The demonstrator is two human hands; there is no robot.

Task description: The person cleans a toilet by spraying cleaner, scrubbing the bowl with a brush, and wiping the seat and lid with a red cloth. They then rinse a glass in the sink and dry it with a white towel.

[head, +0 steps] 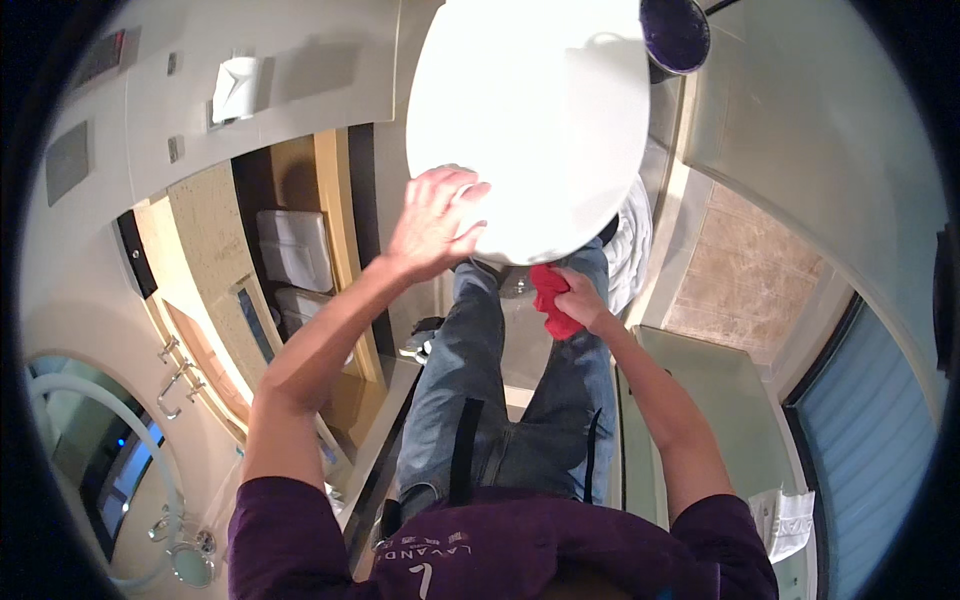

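A white toilet lid (529,127) fills the upper middle of the view, its rounded front edge towards me. My left hand (442,217) rests with spread fingers on the lid's front left edge; whether it grips the rim I cannot tell. Just beyond the front edge, my right hand (577,298) is closed around a crumpled red cloth (553,304), above the gap between my legs. Glare hides detail on the lid's surface.
White fabric (631,247) lies right of the toilet, below a dark round container (676,34). On the left, a shelf holds folded white towels (294,247), near a wall-mounted paper holder (234,88). A greenish glass panel (690,405) stands at the right.
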